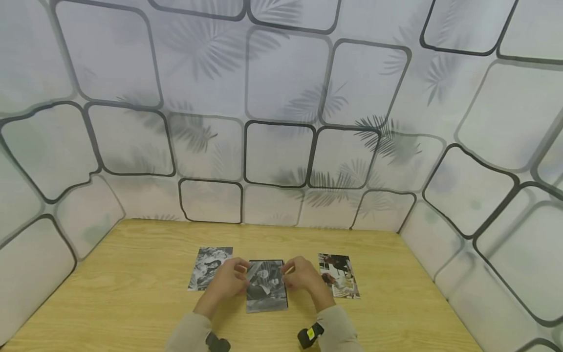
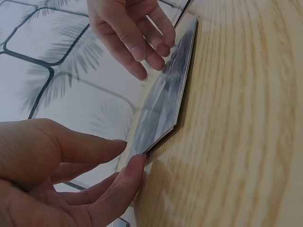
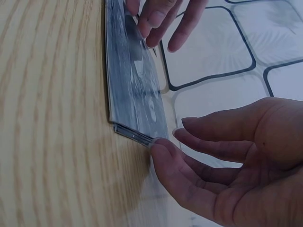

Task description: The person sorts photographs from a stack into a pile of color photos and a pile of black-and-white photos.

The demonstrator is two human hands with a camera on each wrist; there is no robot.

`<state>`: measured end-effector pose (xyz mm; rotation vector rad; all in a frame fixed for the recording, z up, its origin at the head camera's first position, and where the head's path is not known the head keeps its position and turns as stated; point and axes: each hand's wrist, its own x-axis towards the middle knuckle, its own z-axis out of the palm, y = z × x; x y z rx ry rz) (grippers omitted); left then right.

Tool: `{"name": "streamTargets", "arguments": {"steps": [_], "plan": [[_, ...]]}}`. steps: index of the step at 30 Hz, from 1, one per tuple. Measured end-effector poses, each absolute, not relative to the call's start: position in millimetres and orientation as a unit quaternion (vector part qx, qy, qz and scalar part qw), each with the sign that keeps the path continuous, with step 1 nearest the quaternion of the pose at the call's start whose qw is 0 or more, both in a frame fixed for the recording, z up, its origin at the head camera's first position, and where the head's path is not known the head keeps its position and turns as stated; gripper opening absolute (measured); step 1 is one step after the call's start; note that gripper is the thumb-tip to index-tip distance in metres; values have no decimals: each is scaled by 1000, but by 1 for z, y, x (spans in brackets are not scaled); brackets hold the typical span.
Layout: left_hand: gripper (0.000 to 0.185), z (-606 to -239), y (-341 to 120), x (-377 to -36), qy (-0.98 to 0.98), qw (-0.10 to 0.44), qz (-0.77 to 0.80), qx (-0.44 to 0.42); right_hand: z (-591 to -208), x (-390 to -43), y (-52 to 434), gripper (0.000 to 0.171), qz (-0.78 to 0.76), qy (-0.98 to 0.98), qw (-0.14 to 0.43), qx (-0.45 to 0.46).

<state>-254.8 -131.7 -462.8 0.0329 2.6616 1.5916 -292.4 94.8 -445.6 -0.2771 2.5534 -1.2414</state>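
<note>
A small stack of black-and-white photo cards [image 1: 266, 288] lies on the wooden table between the two hands. The top picture appears to show people, and its glossy face catches light in the right wrist view. My left hand [image 1: 229, 278] is at the stack's left edge, a fingertip touching it in the left wrist view. At the right edge my right hand [image 1: 302, 275] touches the side of the stack with a fingertip. Neither hand pinches the cards; the fingers are loosely bent with gaps between them. Several layered edges show in the right wrist view, slightly uneven.
Another black-and-white card [image 1: 206, 266] lies left of the stack, partly behind the left hand. To the right lies a card with some colour [image 1: 340, 281]. The wooden table [image 1: 132, 293] is bordered by patterned cloth walls [image 1: 277, 205] at the back and sides.
</note>
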Motion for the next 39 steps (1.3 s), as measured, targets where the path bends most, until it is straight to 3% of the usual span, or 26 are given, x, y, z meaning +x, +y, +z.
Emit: {"name": "streamTargets", "arguments": {"steps": [10,26,39], "plan": [[44,-462,-131,-260,852,-20,524,10,-445,-292,95,20,-438,881,150,-99],[42,-454,-140,-262,807,-31,590,-2,-441,-290,90,22,-442,871,151,-150],[37,-443,-180,-262,816,-48,576,-9,-448,-276,49,30,-457,865,37,-204]]}}
